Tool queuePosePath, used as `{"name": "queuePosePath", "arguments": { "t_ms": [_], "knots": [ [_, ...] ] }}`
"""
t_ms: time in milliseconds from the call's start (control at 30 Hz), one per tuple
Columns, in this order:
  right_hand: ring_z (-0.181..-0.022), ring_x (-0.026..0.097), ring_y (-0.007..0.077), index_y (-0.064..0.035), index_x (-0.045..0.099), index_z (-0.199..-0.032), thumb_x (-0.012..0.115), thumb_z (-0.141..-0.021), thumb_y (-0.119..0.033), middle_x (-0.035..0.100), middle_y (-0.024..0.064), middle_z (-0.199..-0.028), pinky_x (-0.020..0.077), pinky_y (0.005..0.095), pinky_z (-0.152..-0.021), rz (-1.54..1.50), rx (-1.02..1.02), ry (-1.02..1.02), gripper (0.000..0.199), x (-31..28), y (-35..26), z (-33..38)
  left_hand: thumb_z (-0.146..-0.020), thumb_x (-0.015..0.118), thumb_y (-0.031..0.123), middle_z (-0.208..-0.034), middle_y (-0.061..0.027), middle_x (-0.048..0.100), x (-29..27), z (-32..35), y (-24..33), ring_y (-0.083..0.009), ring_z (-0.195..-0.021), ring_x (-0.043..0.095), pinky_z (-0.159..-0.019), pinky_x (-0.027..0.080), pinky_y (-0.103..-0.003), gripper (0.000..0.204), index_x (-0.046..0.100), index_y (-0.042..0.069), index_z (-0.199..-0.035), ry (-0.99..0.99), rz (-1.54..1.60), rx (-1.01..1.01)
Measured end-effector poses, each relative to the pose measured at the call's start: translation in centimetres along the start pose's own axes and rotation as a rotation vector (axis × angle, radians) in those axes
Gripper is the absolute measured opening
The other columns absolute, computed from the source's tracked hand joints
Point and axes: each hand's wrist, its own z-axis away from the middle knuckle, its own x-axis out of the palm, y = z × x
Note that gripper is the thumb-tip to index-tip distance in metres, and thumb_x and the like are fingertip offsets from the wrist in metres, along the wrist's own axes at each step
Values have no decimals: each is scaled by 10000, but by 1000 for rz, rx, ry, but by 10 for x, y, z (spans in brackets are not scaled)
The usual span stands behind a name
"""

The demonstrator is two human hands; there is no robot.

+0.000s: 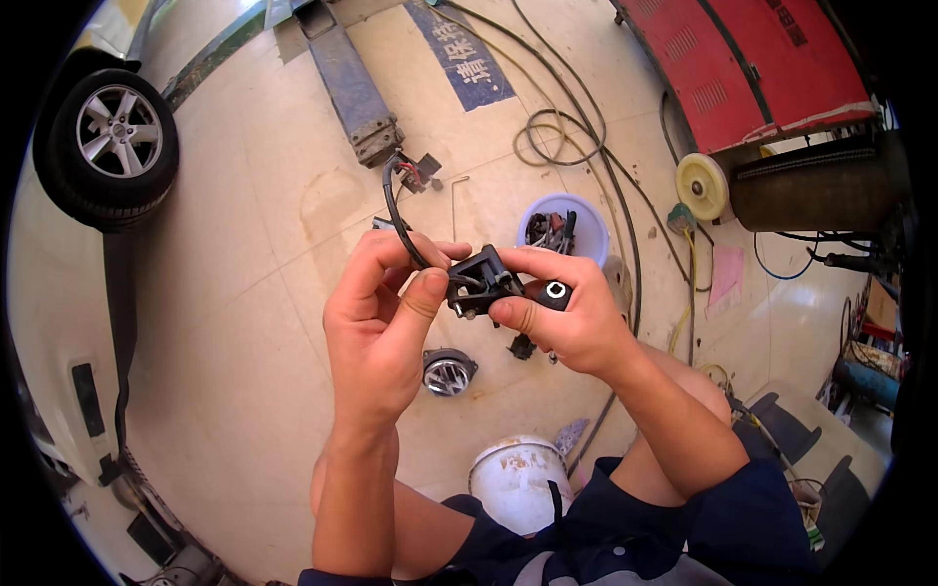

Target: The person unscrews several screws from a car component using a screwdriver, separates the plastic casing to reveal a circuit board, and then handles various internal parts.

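Both my hands are raised above the floor around a black plastic housing (479,278) with an open frame and a small metal pin at its lower edge. My left hand (376,327) pinches the housing's left side, where a black sheathed cable (395,210) runs up from it. At the cable's far end are red wires and a dark connector (420,174). With thumb and forefinger, my right hand (581,308) grips the housing's right side. A black tool handle (555,294) with a square hole in its pale end is tucked in that same hand.
Below the hands lies a round lamp (447,373). A lilac basin (592,232) holds dark parts, and a stained white bucket (523,483) stands near my legs. Hoses (630,234) cross the floor. Around are a blue-grey lift arm (344,88), a wheel (109,137) and a red cabinet (743,73).
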Motion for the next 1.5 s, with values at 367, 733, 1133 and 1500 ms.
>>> {"name": "queuePosePath", "arguments": {
  "t_ms": [367,733,1133,1500],
  "knots": [
    [-755,567,95,9,658,-1093,812,-733,-122,611,48,-951,456,239,-657,168,-221,178,413,-3,-7,0,-986,572,133,-1033,-81,606,10,-2,1,-200,-1010,626,-828,558,-342,147,574,-7,-1030,167,223,-296],
    [-773,593,253,-26,634,-972,790,-681,-98,556,110,-898,491,330,-673,487,-458,234,338,-8,-3,-2,-927,659,365,-955,-58,607,17,2,-6,-139,-853,567,-701,436,-295,375,622,2,-1016,39,-541,-208],
    [-763,593,266,-36,647,-1044,811,-691,-124,538,123,-926,505,357,-665,505,-575,233,400,-8,2,-6,-932,651,258,-987,-50,645,26,1,0,-111,-849,573,-741,458,-262,329,625,-14,-1114,-56,-206,-363],
    [-815,629,263,-39,667,-1091,831,-684,-117,557,139,-1047,528,341,-693,569,-672,244,445,-11,2,-9,-1007,467,413,-975,-40,637,19,0,-6,-125,-878,563,-794,452,-289,439,629,8,-1058,-79,-165,-372]
  ]
}}
